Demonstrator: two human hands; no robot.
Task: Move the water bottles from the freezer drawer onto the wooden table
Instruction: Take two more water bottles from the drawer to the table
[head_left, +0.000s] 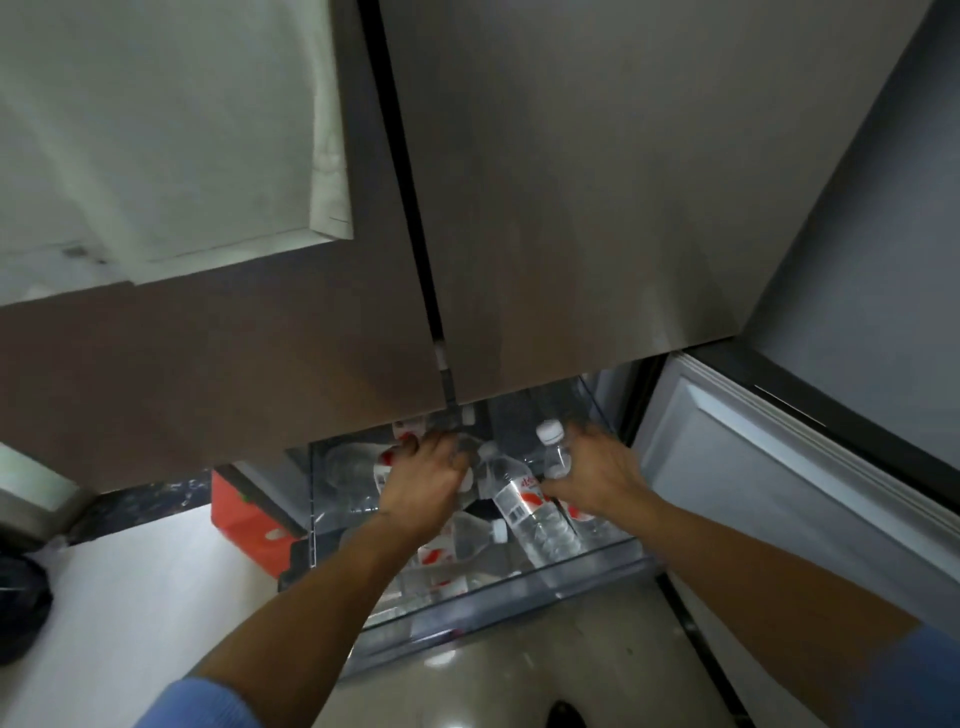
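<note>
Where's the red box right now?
Head view, lower left: the red box sits on the floor against the drawer's left wall, below the fridge door.

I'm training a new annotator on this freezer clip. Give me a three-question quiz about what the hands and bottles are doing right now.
1. True or false: both hands are inside the freezer drawer.
2. Which hand grips the upright bottle with the white cap? A) left hand B) right hand
3. Fill in: the bottle lying tilted between the two hands has a red and ____ label.

Key: 1 true; 2 B; 3 white.
</note>
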